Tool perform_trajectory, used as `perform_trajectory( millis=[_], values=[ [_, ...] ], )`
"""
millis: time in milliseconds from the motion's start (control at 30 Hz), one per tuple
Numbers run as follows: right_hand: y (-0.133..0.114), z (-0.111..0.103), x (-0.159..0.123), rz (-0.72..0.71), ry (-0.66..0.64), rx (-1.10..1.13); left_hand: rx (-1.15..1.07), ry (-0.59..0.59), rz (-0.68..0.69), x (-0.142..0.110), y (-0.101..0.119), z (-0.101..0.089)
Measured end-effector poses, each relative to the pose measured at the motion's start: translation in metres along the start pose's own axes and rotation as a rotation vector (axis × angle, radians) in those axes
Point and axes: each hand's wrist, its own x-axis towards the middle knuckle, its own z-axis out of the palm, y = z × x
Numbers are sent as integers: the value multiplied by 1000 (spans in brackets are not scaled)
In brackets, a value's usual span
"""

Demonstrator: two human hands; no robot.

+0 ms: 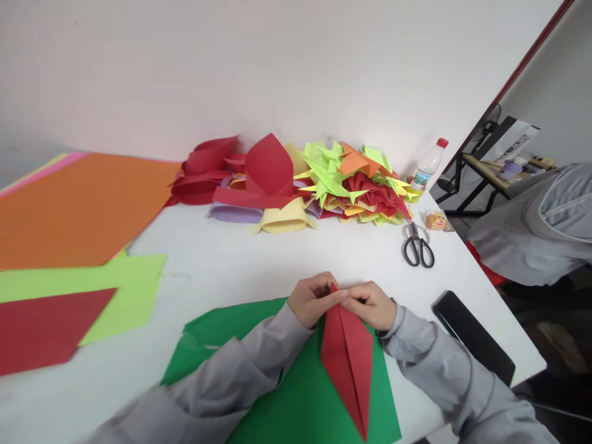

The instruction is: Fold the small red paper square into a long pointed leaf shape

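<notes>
A red sheet of paper point(346, 354), folded into a long kite shape with a crease down its middle, lies over a green sheet point(287, 401) on the white table. My left hand point(314, 299) pinches its far tip from the left. From the right, my right hand point(372, 305) pinches the same tip, thumbs nearly meeting. The near end of the folded paper narrows to a point toward me. What the fingers do behind the tip is hidden.
Black-handled scissors point(419, 246), a snack packet point(437, 221), a bottle point(428, 165) and a black phone-like slab point(474, 336) are on the right. Folded paper pieces point(324, 179) are heaped along the wall. Orange sheets point(87, 209) lie left. Another person's grey sleeve point(522, 216) shows far right.
</notes>
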Motion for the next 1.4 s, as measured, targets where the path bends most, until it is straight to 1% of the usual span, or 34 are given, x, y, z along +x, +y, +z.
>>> perform_trajectory(
  millis=[100, 367, 533, 667, 733, 867, 1000, 1100, 1267, 1400],
  values=[
    [2, 1, 0, -4, 11, -6, -7, -1, -22, -1, 1, 1],
    [3, 1, 1, -23, 15, -3, 64, 3, -13, -1, 3, 2],
    [1, 0, 1, -45, -2, 4, 97, 19, 75, 0, 7, 3],
    [0, -1, 2, -19, 4, 30, 107, 47, 127, 0, 8, 3],
    [0, -1, 2, -2, 4, 50, 109, 82, 139, 1, 9, 1],
    [-1, -2, 2, 35, -10, 101, 121, 201, 138, 2, 9, -6],
    [-3, -3, 3, 38, 9, 125, 155, 242, 153, 3, 11, -9],
    [-3, -3, 3, 45, 23, 131, 180, 284, 153, 4, 12, -10],
    [-3, -3, 2, 79, 3, 111, 178, 455, 132, 7, 12, -14],
    [-2, -3, 1, 73, 43, 75, 131, 502, 121, 10, 8, -17]
  ],
)
